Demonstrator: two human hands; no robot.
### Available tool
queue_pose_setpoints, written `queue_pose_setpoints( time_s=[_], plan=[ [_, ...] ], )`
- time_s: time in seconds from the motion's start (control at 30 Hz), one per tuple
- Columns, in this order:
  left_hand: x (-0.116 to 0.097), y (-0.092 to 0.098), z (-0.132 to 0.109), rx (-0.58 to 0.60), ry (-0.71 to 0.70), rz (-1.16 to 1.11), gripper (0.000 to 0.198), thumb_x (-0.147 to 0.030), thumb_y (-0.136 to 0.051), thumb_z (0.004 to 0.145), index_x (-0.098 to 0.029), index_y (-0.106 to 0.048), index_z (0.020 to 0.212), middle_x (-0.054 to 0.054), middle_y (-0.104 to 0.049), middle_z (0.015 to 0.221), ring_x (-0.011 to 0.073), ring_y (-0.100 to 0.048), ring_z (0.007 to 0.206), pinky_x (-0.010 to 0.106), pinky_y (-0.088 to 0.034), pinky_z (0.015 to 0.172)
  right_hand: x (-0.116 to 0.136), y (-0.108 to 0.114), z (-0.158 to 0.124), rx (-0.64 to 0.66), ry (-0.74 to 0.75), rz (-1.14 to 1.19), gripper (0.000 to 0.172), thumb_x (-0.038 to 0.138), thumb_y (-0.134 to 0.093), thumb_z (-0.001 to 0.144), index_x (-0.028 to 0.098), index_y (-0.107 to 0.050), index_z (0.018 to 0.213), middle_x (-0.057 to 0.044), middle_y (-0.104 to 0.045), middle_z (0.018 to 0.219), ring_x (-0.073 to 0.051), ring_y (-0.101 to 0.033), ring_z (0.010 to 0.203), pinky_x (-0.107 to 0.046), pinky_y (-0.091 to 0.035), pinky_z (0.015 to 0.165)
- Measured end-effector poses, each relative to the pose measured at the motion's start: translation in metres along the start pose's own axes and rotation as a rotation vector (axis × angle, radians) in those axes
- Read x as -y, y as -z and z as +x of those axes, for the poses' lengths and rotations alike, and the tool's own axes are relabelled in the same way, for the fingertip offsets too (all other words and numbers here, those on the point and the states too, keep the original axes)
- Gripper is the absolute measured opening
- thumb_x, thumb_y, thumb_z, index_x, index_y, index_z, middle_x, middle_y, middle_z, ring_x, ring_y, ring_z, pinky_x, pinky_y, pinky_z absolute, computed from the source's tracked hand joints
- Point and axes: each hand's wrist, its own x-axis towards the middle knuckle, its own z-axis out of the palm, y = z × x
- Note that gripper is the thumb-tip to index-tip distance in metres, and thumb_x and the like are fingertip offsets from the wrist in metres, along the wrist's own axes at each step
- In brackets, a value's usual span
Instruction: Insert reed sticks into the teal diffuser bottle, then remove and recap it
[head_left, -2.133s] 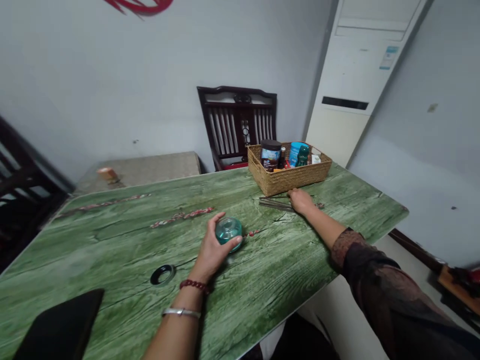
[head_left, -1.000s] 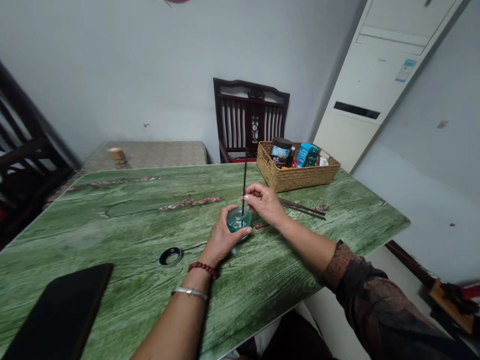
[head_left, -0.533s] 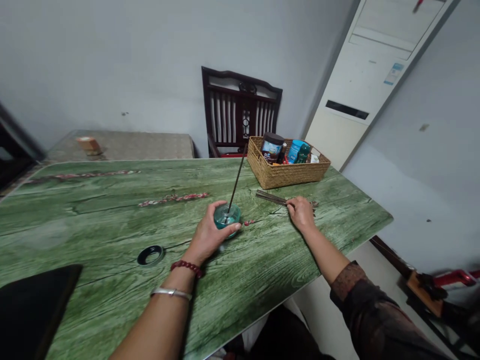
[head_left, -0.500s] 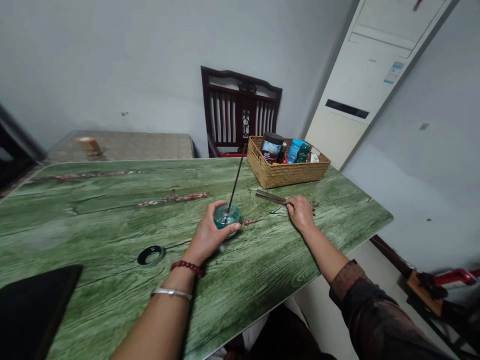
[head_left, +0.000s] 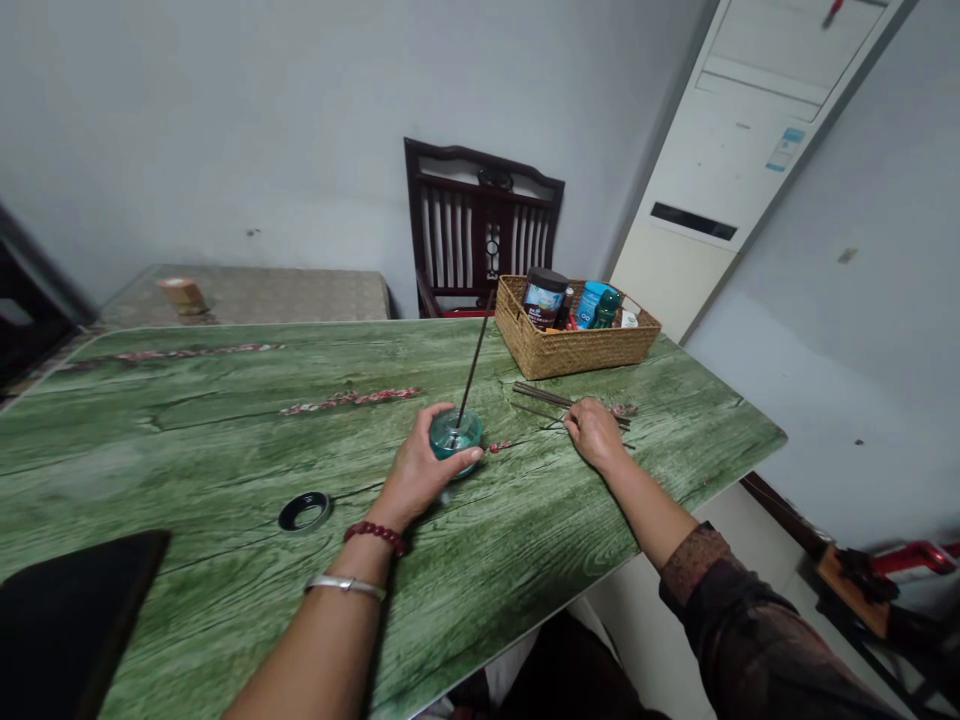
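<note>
My left hand [head_left: 416, 470] is wrapped around a small teal glass jar [head_left: 463, 440] standing on the table, thumb on the near side. One thin dark stick [head_left: 475, 362] stands in the jar, leaning slightly right. To the right, my right hand [head_left: 598, 436] pinches a single thin dark stick [head_left: 531, 410], its far end pointing left. Just behind lies a bundle of similar sticks [head_left: 536, 393], partly hidden by that hand. A black ring-shaped lid [head_left: 304, 512] rests on the table left of my left hand.
A wicker basket [head_left: 577, 352] of jars and bottles stands at the back of the green wood-patterned table [head_left: 225, 450]. A dark flat object [head_left: 75, 620] is at the near left. Beyond the table are a wooden chair [head_left: 484, 225] and a lower surface with an orange-brown cup-like object [head_left: 181, 296].
My right hand has shifted slightly left and toward me, drawing one stick apart from the bundle. My left hand still holds the jar in place.
</note>
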Motion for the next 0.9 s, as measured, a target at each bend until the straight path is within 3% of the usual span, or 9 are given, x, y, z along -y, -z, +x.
queue_pose_setpoints(
  time_s=[0.07, 0.17, 0.3, 0.37, 0.47, 0.63, 0.9],
  plan=[
    [0.0, 0.0, 0.0, 0.0, -0.002, 0.005, 0.077, -0.053, -0.077, 0.066, -0.02, -0.047, 0.13, 0.013, -0.063, 0.124, 0.0305, -0.063, 0.112, 0.046, -0.05, 0.097, 0.003, 0.009, 0.002, -0.046, 0.004, 0.056, 0.014, 0.019, -0.055, 0.093, 0.017, -0.069, 0.091, -0.009, -0.068, 0.091, -0.021, -0.06, 0.09, -0.029, -0.04, 0.079],
    [-0.001, 0.0, 0.0, 0.005, 0.011, 0.016, 0.077, -0.052, -0.077, 0.066, -0.02, -0.048, 0.13, 0.013, -0.063, 0.122, 0.0306, -0.063, 0.11, 0.047, -0.049, 0.098, 0.01, 0.037, 0.009, -0.223, 0.007, 0.264, 0.014, 0.022, -0.053, 0.093, 0.018, -0.066, 0.091, -0.006, -0.067, 0.085, -0.02, -0.06, 0.081, -0.03, -0.042, 0.076],
    [-0.003, 0.0, -0.001, 0.007, -0.003, -0.001, 0.077, -0.052, -0.077, 0.066, -0.019, -0.047, 0.13, 0.014, -0.063, 0.123, 0.0302, -0.063, 0.11, 0.047, -0.049, 0.098, 0.038, 0.089, 0.024, -0.467, 0.019, 0.824, 0.011, 0.032, -0.059, 0.089, 0.021, -0.061, 0.09, -0.001, -0.066, 0.077, -0.015, -0.06, 0.069, -0.029, -0.045, 0.069],
    [-0.004, 0.0, -0.002, 0.01, 0.005, 0.002, 0.077, -0.051, -0.076, 0.067, -0.019, -0.047, 0.13, 0.013, -0.063, 0.122, 0.0302, -0.064, 0.108, 0.047, -0.049, 0.097, 0.059, 0.11, 0.029, -0.494, 0.025, 1.105, 0.016, 0.036, -0.062, 0.088, 0.022, -0.059, 0.096, 0.0, -0.067, 0.079, -0.014, -0.059, 0.065, -0.028, -0.048, 0.065],
    [-0.003, 0.0, -0.002, 0.0, 0.009, 0.011, 0.076, -0.051, -0.077, 0.066, -0.02, -0.048, 0.129, 0.012, -0.065, 0.119, 0.0306, -0.065, 0.107, 0.048, -0.05, 0.096, 0.093, 0.126, 0.033, -0.454, 0.038, 1.347, 0.022, 0.041, -0.065, 0.086, 0.024, -0.056, 0.097, 0.0, -0.069, 0.084, -0.013, -0.059, 0.065, -0.029, -0.051, 0.065],
    [-0.003, 0.0, -0.002, -0.008, -0.005, 0.012, 0.076, -0.051, -0.077, 0.066, -0.02, -0.049, 0.128, 0.012, -0.065, 0.119, 0.0309, -0.065, 0.108, 0.047, -0.051, 0.095, 0.133, 0.118, 0.039, -0.4, 0.069, 1.466, 0.023, 0.041, -0.067, 0.084, 0.025, -0.054, 0.093, 0.001, -0.07, 0.085, -0.012, -0.061, 0.066, -0.028, -0.053, 0.066],
    [-0.001, -0.001, -0.002, 0.007, 0.005, 0.008, 0.076, -0.05, -0.077, 0.067, -0.02, -0.047, 0.13, 0.013, -0.063, 0.122, 0.0312, -0.063, 0.111, 0.048, -0.049, 0.097, 0.156, 0.077, 0.051, -0.26, 0.054, 1.472, 0.027, 0.044, -0.069, 0.08, 0.023, -0.053, 0.087, 0.001, -0.069, 0.081, -0.013, -0.063, 0.067, -0.027, -0.053, 0.064]
  ],
)
